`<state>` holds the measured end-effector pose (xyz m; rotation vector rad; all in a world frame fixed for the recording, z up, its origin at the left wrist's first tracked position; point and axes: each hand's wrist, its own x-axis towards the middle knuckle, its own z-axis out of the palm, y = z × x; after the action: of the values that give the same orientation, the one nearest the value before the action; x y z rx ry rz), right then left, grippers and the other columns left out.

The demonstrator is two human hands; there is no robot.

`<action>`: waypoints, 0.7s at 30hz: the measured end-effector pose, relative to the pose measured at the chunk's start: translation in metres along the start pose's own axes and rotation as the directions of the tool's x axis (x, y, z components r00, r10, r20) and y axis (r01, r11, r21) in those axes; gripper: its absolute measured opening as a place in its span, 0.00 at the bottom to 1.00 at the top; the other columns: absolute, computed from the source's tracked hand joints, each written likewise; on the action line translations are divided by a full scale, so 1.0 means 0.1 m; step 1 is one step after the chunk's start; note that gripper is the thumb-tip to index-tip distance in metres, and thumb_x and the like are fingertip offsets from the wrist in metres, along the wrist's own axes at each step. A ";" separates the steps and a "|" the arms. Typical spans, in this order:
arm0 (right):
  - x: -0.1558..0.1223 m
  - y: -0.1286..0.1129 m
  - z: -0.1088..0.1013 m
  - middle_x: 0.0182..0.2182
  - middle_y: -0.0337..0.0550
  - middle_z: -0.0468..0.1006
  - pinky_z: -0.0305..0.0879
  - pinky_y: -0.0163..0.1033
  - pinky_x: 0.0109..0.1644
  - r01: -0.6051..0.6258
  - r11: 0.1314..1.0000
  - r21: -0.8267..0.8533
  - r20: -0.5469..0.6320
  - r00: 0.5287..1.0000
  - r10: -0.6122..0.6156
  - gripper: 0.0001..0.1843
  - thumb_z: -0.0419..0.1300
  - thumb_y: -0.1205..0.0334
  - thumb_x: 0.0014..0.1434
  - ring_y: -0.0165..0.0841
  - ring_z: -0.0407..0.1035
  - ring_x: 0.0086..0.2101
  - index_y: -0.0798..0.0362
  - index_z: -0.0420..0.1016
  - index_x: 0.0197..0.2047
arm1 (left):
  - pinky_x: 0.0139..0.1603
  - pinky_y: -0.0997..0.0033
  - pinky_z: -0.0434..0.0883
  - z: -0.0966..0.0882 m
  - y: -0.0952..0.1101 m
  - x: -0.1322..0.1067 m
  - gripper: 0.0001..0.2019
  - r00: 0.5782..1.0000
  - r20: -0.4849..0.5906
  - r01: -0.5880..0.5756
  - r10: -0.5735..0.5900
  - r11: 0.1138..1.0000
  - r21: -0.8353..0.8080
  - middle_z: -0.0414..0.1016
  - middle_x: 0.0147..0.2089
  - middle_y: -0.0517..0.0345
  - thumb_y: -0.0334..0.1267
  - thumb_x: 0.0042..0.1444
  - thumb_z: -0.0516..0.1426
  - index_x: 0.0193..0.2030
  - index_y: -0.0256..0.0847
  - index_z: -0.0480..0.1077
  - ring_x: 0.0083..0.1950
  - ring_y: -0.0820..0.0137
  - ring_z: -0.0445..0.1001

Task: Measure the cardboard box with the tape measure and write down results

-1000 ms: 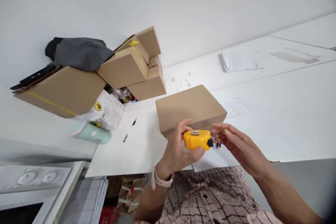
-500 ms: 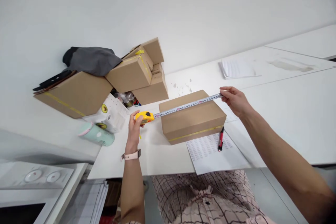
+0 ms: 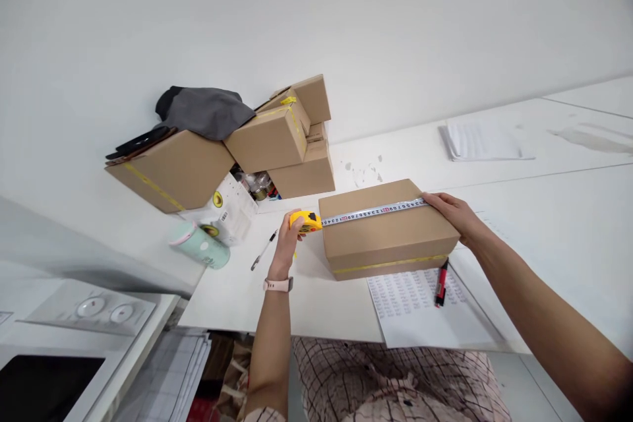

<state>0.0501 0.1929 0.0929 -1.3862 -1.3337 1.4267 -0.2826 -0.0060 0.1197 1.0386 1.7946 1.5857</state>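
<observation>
My left hand (image 3: 283,249) is closed around a yellow tape measure (image 3: 305,222) at the left end of a closed cardboard box (image 3: 390,237). The tape's silver blade (image 3: 368,213) runs across the top of the box, lying flat or nearly so. At the box's right edge, my right hand (image 3: 457,216) pinches the end of the blade, fingers against the box side; the blade's tip is hidden. Beneath the box's front edge sticks out a printed sheet (image 3: 413,323), with a red and black marker (image 3: 442,285) on it.
A pen (image 3: 264,250) lies left of the box on the white table (image 3: 316,310). Cardboard boxes (image 3: 267,142), a grey cloth (image 3: 208,112) and a mint-green bottle (image 3: 202,247) stand at the left. Papers (image 3: 482,140) lie at the back right.
The blade has come down onto the box and is shorter between my hands. My right hand moved to the box's right edge, the left one closer to its left end. The view shifted left.
</observation>
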 end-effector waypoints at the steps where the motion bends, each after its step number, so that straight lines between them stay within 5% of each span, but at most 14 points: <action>1: 0.00 0.01 -0.01 0.39 0.48 0.83 0.66 0.38 0.26 -0.009 1.000 0.000 0.008 1.000 0.009 0.27 0.70 0.36 0.49 0.37 0.74 0.32 0.51 0.82 0.41 | 0.37 0.71 0.67 0.00 0.00 -0.01 0.28 1.000 0.005 0.004 -0.004 1.000 -0.003 0.79 0.48 0.50 0.57 0.57 0.58 0.58 0.39 0.71 0.39 0.67 0.74; 7: 0.00 0.01 -0.05 0.36 0.47 0.83 0.66 0.41 0.29 -0.008 0.998 -0.064 0.006 1.000 0.008 0.27 0.69 0.33 0.49 0.40 0.74 0.32 0.50 0.81 0.35 | 0.38 0.70 0.68 -0.01 0.00 -0.04 0.28 1.000 0.016 0.001 -0.001 1.000 -0.010 0.79 0.46 0.51 0.57 0.57 0.58 0.57 0.38 0.72 0.35 0.69 0.72; 14: -0.03 -0.24 -0.07 0.26 0.46 0.80 0.60 0.44 0.33 0.132 0.827 -0.546 -0.062 0.979 -0.197 0.21 0.62 0.41 0.57 0.42 0.71 0.30 0.49 0.75 0.25 | 0.40 0.70 0.68 -0.01 0.11 -0.10 0.30 1.000 -0.003 -0.003 0.003 1.000 -0.012 0.79 0.46 0.49 0.56 0.53 0.62 0.55 0.35 0.74 0.39 0.67 0.73; 18: -0.07 -0.27 -0.09 0.31 0.44 0.81 0.63 0.44 0.38 0.258 0.869 -0.423 -0.057 0.949 -0.309 0.17 0.60 0.44 0.59 0.40 0.72 0.34 0.49 0.76 0.29 | 0.43 0.69 0.70 -0.01 0.20 -0.55 0.34 1.000 0.016 -0.022 0.023 0.999 -0.029 0.76 0.43 0.53 0.51 0.51 0.67 0.62 0.36 0.71 0.41 0.67 0.73; 21: -0.14 -0.35 -0.01 0.36 0.44 0.81 0.65 0.43 0.41 0.375 0.873 -0.312 -0.021 0.916 -0.401 0.18 0.58 0.43 0.61 0.40 0.72 0.37 0.49 0.76 0.33 | 0.41 0.70 0.70 0.18 0.20 -1.08 0.35 0.969 0.245 0.055 -0.037 0.996 -0.066 0.75 0.46 0.54 0.47 0.48 0.71 0.63 0.43 0.71 0.41 0.68 0.73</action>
<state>0.0478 0.1864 0.1300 -1.2530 -1.7139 0.9113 -0.2027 -0.0833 0.1255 1.0977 1.5739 1.4176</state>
